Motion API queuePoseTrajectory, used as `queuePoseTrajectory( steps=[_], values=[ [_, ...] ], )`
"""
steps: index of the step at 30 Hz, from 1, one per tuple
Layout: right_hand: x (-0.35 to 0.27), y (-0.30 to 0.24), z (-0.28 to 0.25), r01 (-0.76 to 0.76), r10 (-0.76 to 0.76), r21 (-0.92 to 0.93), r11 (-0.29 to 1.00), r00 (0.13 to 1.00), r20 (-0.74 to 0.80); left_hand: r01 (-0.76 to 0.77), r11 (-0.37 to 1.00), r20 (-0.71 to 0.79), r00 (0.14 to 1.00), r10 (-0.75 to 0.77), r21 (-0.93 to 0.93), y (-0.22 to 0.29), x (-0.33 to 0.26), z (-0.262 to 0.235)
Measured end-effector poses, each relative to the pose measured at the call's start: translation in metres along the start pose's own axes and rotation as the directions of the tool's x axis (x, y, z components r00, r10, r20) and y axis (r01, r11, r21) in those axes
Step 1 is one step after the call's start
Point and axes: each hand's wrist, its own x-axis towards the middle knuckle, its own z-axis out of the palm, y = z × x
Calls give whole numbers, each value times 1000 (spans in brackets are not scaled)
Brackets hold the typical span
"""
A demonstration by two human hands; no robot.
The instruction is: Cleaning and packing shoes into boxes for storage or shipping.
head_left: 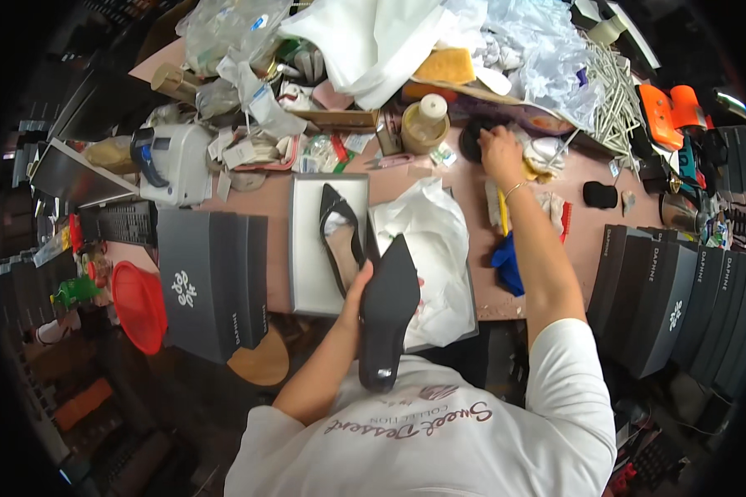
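Open shoe box (307,248), bench near edge: one black pointed shoe (340,236) inside, toe towards far edge.
Left hand (358,290): closed around second black shoe (387,311), sole up, long axis running near-to-far, toe over box.
Right hand (500,153): well apart, fingers spread on clutter towards far right; grip not discernible.

A red bowl (139,305) sat at the left edge of the cluttered pink desk (261,197), beside a grey shoebox lid (211,277); dark shoeboxes (680,302) stood stacked right, near what appeared to be white sticks (615,99).
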Motion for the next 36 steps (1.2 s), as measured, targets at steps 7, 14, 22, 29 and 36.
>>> queuePoseTrajectory(
  steps=[7,14,22,29,36],
  values=[
    [-141,-147,-168,155,-344,856,492,939,27,-99,990,-95,990,108,99,7,-25,-3],
    [-188,-211,-175,176,-69,733,658,982,-174,-193,917,36,981,192,348,-13,-63,9],
    [-194,-252,-189,291,-171,664,688,955,-242,-228,957,-4,973,232,179,-12,-85,-13],
    [-285,-283,-184,471,-688,759,451,725,-41,-296,954,106,951,290,44,12,-95,-66],
    [-279,-286,-189,402,-771,813,420,631,86,-299,954,319,908,271,41,-17,-134,-78]
  ],
)
